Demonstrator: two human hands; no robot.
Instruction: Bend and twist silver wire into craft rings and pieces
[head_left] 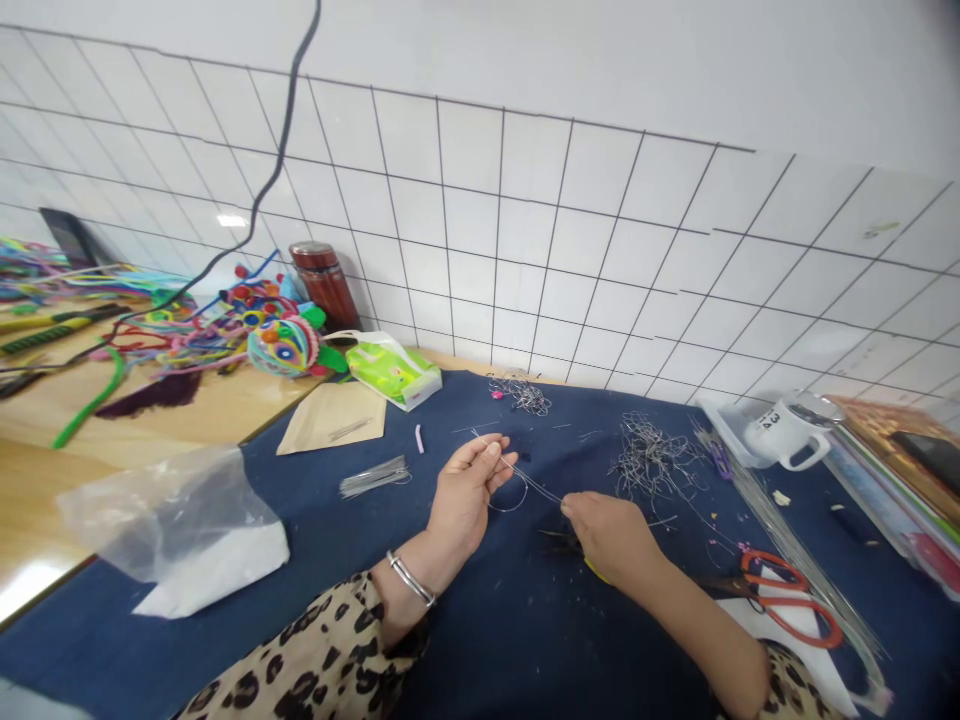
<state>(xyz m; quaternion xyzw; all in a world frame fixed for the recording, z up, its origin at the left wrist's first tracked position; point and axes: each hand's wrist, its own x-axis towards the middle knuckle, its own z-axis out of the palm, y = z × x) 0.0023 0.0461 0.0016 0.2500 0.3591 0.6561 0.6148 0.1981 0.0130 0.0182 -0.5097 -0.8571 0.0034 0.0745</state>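
Observation:
My left hand (471, 484) pinches a thin silvery wire (541, 490) between thumb and fingertips, above the dark blue cloth. The wire runs in strands across to my right hand (611, 535), whose fingers are closed on its other end. A loose curve of it hangs below the left fingers. Under the right hand lies a dark tool (561, 541) with a bit of yellow showing; most of it is hidden. Left of my left hand rests a bundle of straight wires (375, 478). A tangled heap of wire (656, 455) sits beyond my right hand.
Orange-handled scissors (795, 600) and long wires lie at the right, near a white mug (787, 436). A plastic bag (202, 530), a brown envelope (334, 415), a green tissue pack (394, 370) and a red flask (326, 285) are leftward. A tiled wall stands behind.

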